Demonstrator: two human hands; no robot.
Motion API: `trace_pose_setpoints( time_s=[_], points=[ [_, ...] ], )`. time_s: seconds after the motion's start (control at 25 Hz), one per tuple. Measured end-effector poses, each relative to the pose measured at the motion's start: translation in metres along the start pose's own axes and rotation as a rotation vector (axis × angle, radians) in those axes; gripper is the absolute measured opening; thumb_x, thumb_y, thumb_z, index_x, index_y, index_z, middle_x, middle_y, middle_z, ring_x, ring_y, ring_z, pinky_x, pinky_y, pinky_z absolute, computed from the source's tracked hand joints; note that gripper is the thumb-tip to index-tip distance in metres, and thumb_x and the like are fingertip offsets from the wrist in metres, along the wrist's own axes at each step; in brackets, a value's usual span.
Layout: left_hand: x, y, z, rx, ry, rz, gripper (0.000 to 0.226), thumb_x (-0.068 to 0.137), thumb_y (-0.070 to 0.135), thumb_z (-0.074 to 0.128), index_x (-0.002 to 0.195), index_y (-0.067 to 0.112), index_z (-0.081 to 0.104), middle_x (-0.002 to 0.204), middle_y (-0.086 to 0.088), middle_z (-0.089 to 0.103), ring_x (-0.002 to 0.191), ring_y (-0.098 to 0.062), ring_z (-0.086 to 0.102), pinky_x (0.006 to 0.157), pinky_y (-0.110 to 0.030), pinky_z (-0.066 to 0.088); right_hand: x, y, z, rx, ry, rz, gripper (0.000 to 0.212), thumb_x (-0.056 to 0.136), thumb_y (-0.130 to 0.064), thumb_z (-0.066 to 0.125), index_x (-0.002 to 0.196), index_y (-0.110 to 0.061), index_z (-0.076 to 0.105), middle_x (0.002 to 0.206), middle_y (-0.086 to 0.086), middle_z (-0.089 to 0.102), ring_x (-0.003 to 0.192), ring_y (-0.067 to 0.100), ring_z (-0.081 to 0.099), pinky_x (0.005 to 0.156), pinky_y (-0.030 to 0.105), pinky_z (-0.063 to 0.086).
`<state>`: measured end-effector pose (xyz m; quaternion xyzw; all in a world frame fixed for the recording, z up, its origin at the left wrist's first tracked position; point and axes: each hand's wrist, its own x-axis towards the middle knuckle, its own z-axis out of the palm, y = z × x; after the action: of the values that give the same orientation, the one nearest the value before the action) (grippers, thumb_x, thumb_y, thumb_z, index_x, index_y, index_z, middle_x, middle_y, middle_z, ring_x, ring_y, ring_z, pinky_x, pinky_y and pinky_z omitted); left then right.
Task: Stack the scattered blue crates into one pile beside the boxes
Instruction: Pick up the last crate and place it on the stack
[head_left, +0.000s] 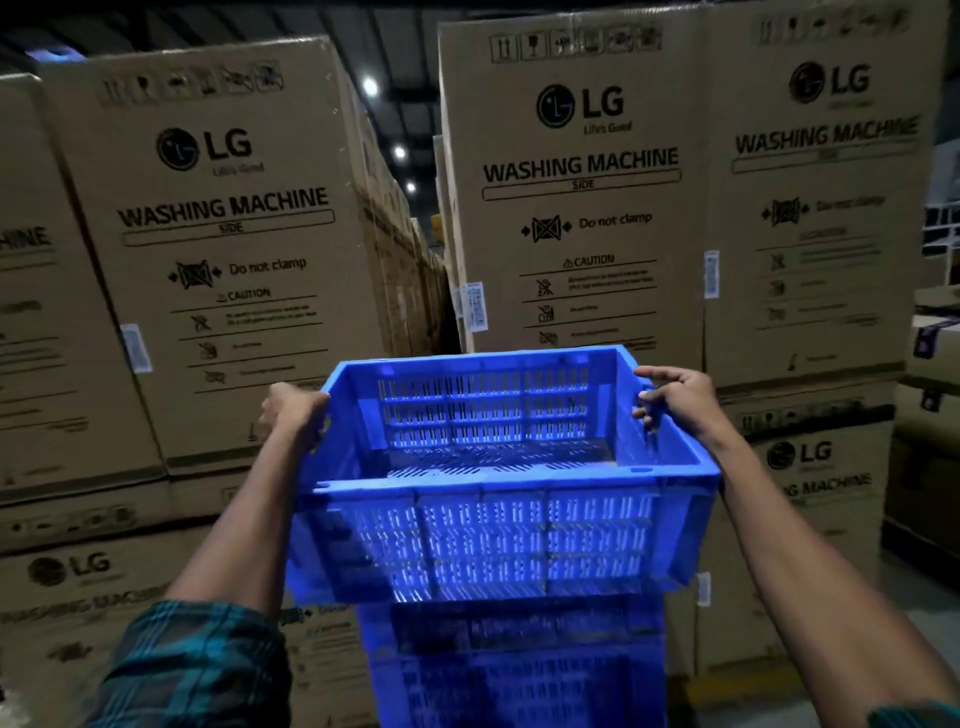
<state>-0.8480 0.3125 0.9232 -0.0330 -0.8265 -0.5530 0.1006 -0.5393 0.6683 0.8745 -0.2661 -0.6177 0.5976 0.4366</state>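
Head view shows me the crate (498, 483) held up in the air, level, open side up and empty, its slotted walls and floor plain to see. Directly under the crate sits the pile (519, 670), blue crates already stacked; I can see only its upper part, so I cannot count how many are in it. I judge the task part done: a pile exists, and this crate is over it but not yet seated, with a slight offset to the left of the pile. Whether more crates lie scattered elsewhere I cannot tell, since none show here.

My left hand (293, 410) is closed over the crate's left rim, fingers curled round the edge near the far corner. My right hand (675, 397) is closed on the crate's right rim, fingers hooked over and inside the wall. So the crate hangs between the two hands, gripped at opposite short sides, arms stretched forward.

Behind the crate stand the boxes (582, 187), tall cartons in stacked rows, with a dark gap between two rows just beyond the crate's far wall. The pile stands close in front of them.
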Motion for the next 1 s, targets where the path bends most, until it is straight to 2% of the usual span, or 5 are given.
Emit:
trace_pose_setpoints(
  time_s=[0.2,0.36,0.52,0.68,1.0],
  points=[
    [0.014,-0.017,0.038,0.05,-0.055,-0.079,0.015,0.071,0.009,0.066,0.076,-0.004,0.072,0.057,-0.018,0.07,0.05,-0.028,0.069,0.051,-0.052,0.06,0.029,0.022,0.014,-0.069,-0.036,0.042,0.041,0.086,0.023,0.043,0.117,0.005,0.063,0.076,0.02,0.055,0.035,0.02,0.057,0.034,0.022,0.042],
    [0.023,-0.008,0.059,0.056,-0.142,-0.053,0.03,0.082,0.018,0.073,0.093,-0.01,0.065,0.086,-0.02,0.068,0.058,-0.031,0.067,0.04,-0.02,0.05,0.064,0.033,0.014,-0.08,-0.029,0.083,0.042,0.086,0.02,0.038,0.109,0.001,0.068,0.088,0.023,0.058,0.042,0.026,0.057,0.039,0.025,0.044],
    [0.05,-0.003,0.089,0.032,-0.127,-0.063,0.033,0.07,0.019,0.078,0.085,-0.007,0.065,0.085,-0.025,0.071,0.062,-0.034,0.072,0.059,-0.05,0.061,0.098,0.033,0.016,-0.104,-0.039,0.092,0.042,0.085,0.021,0.038,0.103,-0.001,0.068,0.077,0.019,0.056,0.048,0.028,0.055,0.038,0.026,0.042],
    [0.064,0.002,0.116,0.039,-0.09,-0.098,0.03,0.077,0.018,0.08,0.085,-0.008,0.066,0.088,-0.025,0.07,0.058,-0.033,0.07,0.052,-0.049,0.06,0.128,0.044,0.021,-0.105,-0.04,0.12,0.043,0.083,0.02,0.038,0.103,0.0,0.069,0.075,0.02,0.057,0.044,0.027,0.053,0.04,0.026,0.044],
    [0.101,-0.003,0.146,0.086,-0.153,0.054,0.033,0.085,0.033,0.072,0.105,0.007,0.076,0.104,-0.017,0.074,0.095,-0.031,0.067,0.091,-0.038,0.054,0.166,0.055,0.035,-0.091,-0.024,0.132,0.041,0.082,0.019,0.038,0.095,-0.003,0.071,0.064,0.015,0.055,0.036,0.022,0.05,0.038,0.022,0.042]
  ],
)
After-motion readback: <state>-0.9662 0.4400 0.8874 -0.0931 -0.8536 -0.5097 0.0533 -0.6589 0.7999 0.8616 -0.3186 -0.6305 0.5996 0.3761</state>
